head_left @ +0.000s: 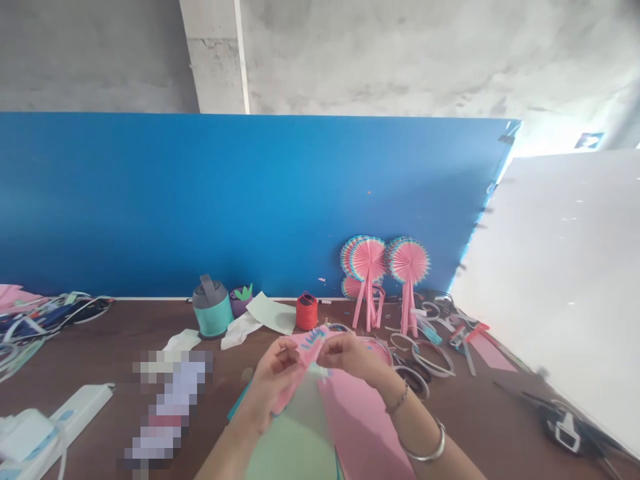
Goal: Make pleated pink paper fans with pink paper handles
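Between my two hands is a pleated pink paper strip point(314, 341) with blue edges, raised over the table. My left hand point(274, 373) is closed on its left end, with fingers curled. At the other end, my right hand point(345, 355) pinches the strip between thumb and fingers. A pale green sheet point(295, 440) and a pink sheet point(360, 427) lie below my hands. Finished-looking pink and blue pleated paper fans point(369, 260) lean against the blue panel behind.
A red spool point(307, 311) and a teal-grey container point(213, 310) stand at the back. Headbands point(433, 357) and scissors point(413, 380) lie right of my hands. A power strip point(75, 427) is at left, cables point(50, 333) behind it. The blue panel point(250, 200) bounds the table.
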A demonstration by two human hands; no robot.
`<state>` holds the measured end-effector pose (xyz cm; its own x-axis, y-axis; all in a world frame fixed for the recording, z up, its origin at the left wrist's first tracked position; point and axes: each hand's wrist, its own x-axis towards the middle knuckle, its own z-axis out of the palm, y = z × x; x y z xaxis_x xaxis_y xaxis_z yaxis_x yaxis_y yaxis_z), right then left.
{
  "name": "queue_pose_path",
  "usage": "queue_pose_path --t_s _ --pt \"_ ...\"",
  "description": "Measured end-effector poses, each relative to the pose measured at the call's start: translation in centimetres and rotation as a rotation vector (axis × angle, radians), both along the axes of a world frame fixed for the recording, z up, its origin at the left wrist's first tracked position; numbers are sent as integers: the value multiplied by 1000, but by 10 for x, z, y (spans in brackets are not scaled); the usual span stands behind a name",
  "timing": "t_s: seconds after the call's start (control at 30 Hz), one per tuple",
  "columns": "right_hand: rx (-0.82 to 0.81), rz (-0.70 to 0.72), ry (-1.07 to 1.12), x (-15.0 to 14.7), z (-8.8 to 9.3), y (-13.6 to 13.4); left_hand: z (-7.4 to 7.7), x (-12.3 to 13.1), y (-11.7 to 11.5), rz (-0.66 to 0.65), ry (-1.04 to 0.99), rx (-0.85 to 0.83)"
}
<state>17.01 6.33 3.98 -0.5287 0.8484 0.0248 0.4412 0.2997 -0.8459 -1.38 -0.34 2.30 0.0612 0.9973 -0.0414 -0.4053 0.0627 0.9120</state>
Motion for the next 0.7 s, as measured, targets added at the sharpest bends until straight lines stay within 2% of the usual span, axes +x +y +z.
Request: queue_pose_path --t_s 0.13,0.33,0.53,0.6,0.7 --pt "1 -53 15 -6 1 -5 -11 -4 10 171 -93 -119" --pt "143 -31 -134 -17 5 -19 -23 -5 16 292 -107 -227" --pt "240 -116 -223 -17 1 -15 -23 -9 17 162 -189 -253" --pt "250 -129 -235 -16 -1 -12 -24 -10 18 171 -188 -268" --pt "254 -104 -243 -15 -2 -11 -24 -10 19 254 -137 -277"
